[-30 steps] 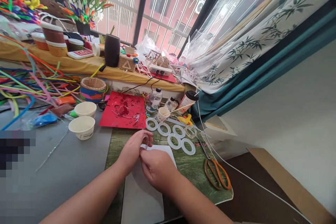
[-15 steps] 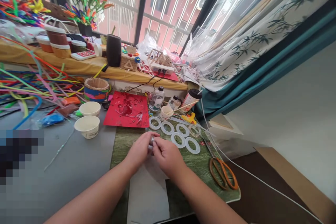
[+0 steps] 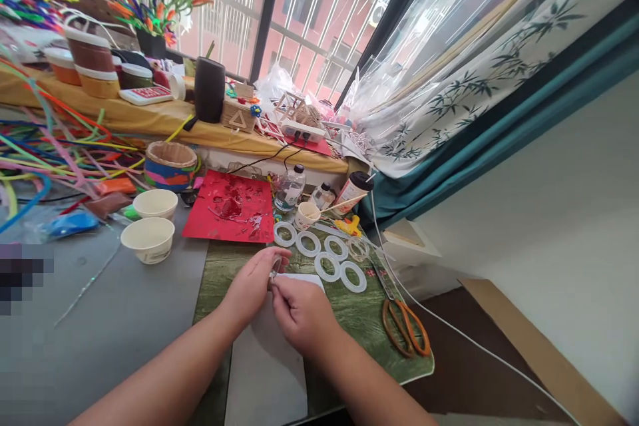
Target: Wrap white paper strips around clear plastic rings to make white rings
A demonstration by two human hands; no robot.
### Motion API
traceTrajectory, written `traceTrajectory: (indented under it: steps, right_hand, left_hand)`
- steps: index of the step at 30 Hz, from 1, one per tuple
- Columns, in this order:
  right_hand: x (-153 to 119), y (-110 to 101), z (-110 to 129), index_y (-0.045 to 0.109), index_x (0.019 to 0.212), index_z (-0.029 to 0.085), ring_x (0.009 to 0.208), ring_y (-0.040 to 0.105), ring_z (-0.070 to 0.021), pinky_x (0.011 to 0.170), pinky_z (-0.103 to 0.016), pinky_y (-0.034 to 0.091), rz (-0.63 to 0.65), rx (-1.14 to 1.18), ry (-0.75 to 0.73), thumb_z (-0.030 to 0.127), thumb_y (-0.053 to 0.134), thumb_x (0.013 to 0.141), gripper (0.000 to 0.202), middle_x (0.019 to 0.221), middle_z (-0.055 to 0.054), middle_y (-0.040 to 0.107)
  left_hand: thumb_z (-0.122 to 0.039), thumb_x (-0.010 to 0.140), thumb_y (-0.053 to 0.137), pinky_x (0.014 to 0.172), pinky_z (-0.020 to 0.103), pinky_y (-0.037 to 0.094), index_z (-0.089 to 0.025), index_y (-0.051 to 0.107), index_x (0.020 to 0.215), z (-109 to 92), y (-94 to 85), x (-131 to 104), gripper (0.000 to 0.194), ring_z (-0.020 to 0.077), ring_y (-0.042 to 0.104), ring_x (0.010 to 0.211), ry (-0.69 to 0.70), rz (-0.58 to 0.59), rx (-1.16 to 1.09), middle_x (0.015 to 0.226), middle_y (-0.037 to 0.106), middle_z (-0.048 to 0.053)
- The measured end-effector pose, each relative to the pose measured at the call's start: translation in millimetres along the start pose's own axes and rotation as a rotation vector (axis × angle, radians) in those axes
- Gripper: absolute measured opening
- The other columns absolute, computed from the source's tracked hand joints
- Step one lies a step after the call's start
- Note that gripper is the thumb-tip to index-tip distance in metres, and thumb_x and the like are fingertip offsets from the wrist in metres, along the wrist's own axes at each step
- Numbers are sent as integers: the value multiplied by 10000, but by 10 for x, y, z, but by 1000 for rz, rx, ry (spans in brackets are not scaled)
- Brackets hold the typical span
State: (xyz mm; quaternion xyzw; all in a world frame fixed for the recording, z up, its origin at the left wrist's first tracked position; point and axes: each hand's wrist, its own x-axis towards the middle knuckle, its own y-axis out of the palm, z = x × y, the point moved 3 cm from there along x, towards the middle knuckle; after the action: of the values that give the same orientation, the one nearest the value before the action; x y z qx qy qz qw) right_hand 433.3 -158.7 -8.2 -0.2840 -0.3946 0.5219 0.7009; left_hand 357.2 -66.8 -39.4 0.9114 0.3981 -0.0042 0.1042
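My left hand [image 3: 253, 285] curls around a small translucent curved piece [image 3: 276, 264], and its fingers hide most of it. At the lower end of that piece my right hand [image 3: 305, 314] is closed in a pinch, thumb against fingers. Both hands meet over a white sheet [image 3: 269, 379] that lies on the green wood-patterned mat [image 3: 349, 353]. Several flat translucent rings [image 3: 317, 268] rest on the mat just beyond my right hand. Scissors [image 3: 418, 331] with orange handles lie to its right.
A red sheet [image 3: 200, 221] with dried glue lies ahead, two pale bowls [image 3: 148, 239] to its left. Behind the rings stand a paper cup [image 3: 305, 214], bottles [image 3: 291, 190] and a yellow glue gun [image 3: 349, 225]. A white cable [image 3: 449, 316] runs down the right side.
My right hand has shifted lower against the left, and the curved piece shows more between the fingers. More of the white sheet's far edge is visible. The whole view has swung slightly right.
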Motion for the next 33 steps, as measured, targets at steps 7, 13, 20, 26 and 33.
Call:
traceTrajectory:
  steps: [7, 13, 20, 26, 33]
  right_hand:
    - [-51, 55, -91, 496, 728, 216, 595, 503, -148, 581, -258, 314, 55, 66, 13, 196, 453, 927, 204, 673, -7, 596]
    - [-62, 23, -121, 528, 764, 215, 612, 525, -150, 590, -252, 346, 30, 163, 80, 212, 424, 968, 229, 698, -9, 615]
    - [-11, 11, -119, 543, 768, 214, 616, 545, -157, 595, -258, 369, 27, 133, 52, 214, 412, 977, 247, 699, -17, 625]
    - [3, -7, -117, 569, 797, 212, 649, 583, -172, 619, -273, 384, 17, 81, 14, 227, 404, 989, 253, 727, -31, 653]
    - [-5, 22, -126, 570, 797, 221, 630, 593, -182, 592, -276, 384, 61, 18, -55, 235, 402, 994, 259, 710, -29, 651]
  left_hand:
    - [-475, 950, 397, 874, 346, 489, -199, 692, 968, 48, 22, -27, 405, 231, 617, 943, 18, 5, 57, 942, 688, 61]
    - [-485, 973, 390, 865, 339, 483, -209, 670, 974, 61, 48, -44, 393, 222, 604, 928, 86, -4, 95, 955, 678, 54]
    - [-497, 977, 395, 838, 334, 486, -214, 653, 1000, 67, 45, -45, 384, 222, 606, 929, 72, -39, 18, 964, 665, 54]
    - [-482, 981, 388, 773, 336, 496, -206, 647, 1039, 88, 38, -45, 383, 213, 581, 842, 64, -55, 47, 984, 654, 66]
    - [-419, 991, 380, 906, 341, 480, -217, 648, 983, 173, 27, -9, 336, 221, 597, 975, 57, -105, 45, 985, 662, 61]
